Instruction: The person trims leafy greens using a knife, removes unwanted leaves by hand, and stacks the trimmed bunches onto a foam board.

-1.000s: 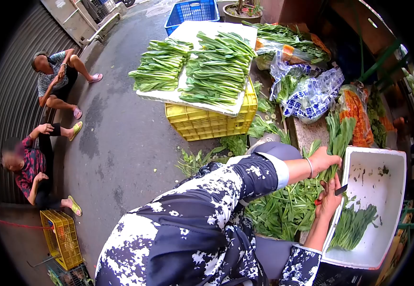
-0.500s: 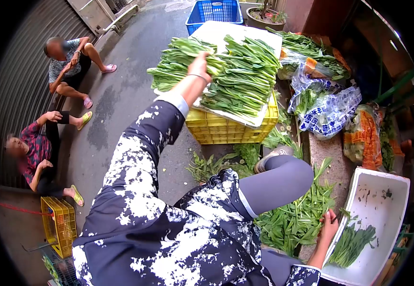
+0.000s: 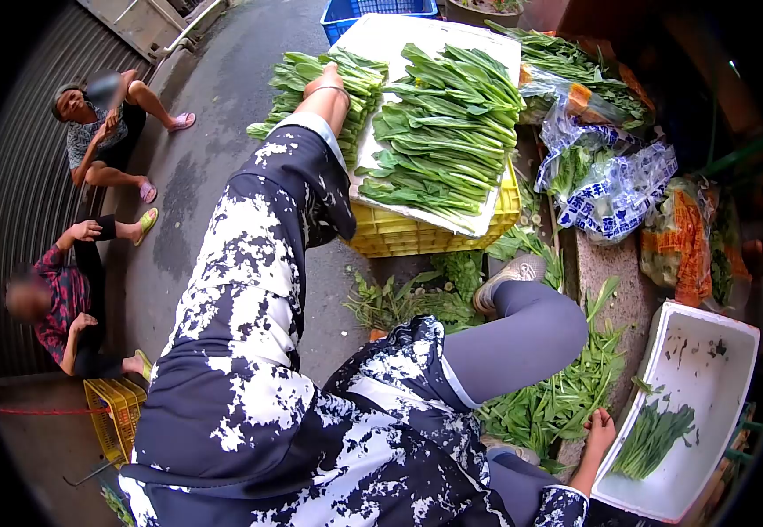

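Observation:
My left hand [image 3: 327,81] closes around part of a row of leafy greens [image 3: 359,79] on the left side of a white foam board [image 3: 390,35]; its fingertips are hidden behind the hand. A second row of the same greens [image 3: 452,132] lies to the right, stems and leaves lined up. Low on the right, my right hand [image 3: 601,432] rests beside a heap of loose greens [image 3: 557,400], fingers curled together. Whether anything is between them is not visible. Next to it, a white foam box [image 3: 697,351] holds a small bunch of greens [image 3: 655,443].
A yellow crate [image 3: 434,233] supports the board, with a blue crate [image 3: 333,25] behind. Bagged vegetables [image 3: 610,189] line the right side. Two people [image 3: 96,132] sit by a shutter at left, near another yellow crate [image 3: 118,413]. Trimmed leaves [image 3: 460,281] litter the ground.
My left hand and the left row of greens have moved left, widening a strip of bare board between the rows. The right hand has stayed near the loose heap, its fingers more curled.

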A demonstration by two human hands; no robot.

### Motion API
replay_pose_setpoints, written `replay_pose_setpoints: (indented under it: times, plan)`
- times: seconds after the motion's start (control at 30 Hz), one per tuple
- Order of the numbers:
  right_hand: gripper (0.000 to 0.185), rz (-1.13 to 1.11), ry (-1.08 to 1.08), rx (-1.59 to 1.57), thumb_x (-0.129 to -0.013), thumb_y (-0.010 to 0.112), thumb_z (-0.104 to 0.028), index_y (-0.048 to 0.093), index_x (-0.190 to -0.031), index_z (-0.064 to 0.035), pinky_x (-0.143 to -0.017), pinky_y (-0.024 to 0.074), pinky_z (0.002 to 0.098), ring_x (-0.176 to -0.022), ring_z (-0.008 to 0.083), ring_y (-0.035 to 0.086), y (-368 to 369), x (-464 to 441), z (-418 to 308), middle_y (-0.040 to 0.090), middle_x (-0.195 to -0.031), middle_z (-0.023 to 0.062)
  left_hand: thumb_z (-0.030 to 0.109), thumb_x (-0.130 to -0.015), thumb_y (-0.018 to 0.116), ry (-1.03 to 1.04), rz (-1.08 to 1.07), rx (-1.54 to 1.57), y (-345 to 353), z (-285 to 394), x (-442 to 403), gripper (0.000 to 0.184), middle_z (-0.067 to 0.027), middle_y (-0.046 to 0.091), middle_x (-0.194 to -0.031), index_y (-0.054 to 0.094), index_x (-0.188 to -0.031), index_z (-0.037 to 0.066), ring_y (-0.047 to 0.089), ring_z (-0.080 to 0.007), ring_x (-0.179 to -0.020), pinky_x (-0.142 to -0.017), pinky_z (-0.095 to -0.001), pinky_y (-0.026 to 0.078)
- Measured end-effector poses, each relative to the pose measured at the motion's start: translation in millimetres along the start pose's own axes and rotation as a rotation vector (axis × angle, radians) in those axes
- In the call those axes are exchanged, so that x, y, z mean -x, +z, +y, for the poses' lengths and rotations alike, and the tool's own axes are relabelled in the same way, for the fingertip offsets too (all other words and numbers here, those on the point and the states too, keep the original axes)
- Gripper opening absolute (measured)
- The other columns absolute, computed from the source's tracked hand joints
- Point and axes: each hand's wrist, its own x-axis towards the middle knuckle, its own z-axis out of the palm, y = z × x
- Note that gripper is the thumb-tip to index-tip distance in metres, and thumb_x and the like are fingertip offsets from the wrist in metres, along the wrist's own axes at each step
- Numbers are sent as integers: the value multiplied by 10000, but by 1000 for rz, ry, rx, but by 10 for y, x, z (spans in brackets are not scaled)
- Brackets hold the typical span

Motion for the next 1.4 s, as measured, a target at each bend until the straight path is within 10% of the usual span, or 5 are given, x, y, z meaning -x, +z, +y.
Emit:
replay_pose_setpoints:
  times: [0.6,0.73,0.93,1.0,1.4]
  plan:
    - [290,-117,-117,-60,-824,587,-159,560,-1035,37,-504,456,211,-619,100,530,181,-287,-282,574,-773,51,110,-682,579,165,24,-350,-210,352,399,421,-208,542,-1094,520,-1055,-76,562,-302,-937,-803,-335,434]
    - [254,-83,-146,-63,-800,601,-108,581,-1013,29,-505,468,220,-582,92,537,228,-235,-376,583,-773,47,129,-635,589,403,-394,-632,-414,282,847,445,-171,581,-964,537,-1009,-107,554,-216,-837,-728,-316,436]
    - [289,-17,-137,64,-758,656,-170,613,-1012,-41,-517,465,244,-541,108,573,264,-26,-595,626,-738,59,126,-782,592,813,-1332,-130,-986,632,3485,410,-128,448,-1244,485,-1162,14,441,-206,-1127,-922,-337,374]
    - [268,-22,-143,82,-766,650,-168,620,-1006,-52,-511,458,234,-538,99,567,242,38,-669,598,-718,32,288,-821,531,1413,-1469,-10,-1160,904,3955,513,-200,364,-1312,404,-1255,47,338,-315,-1236,-985,-446,310]
    - [276,80,-215,90,-730,667,-242,638,-960,-92,-594,453,281,-606,151,561,127,286,-710,612,-683,57,295,-832,489,1345,-1603,1018,-1475,1227,4681,446,-184,406,-1267,432,-1217,76,391,-313,-1178,-919,-451,359]
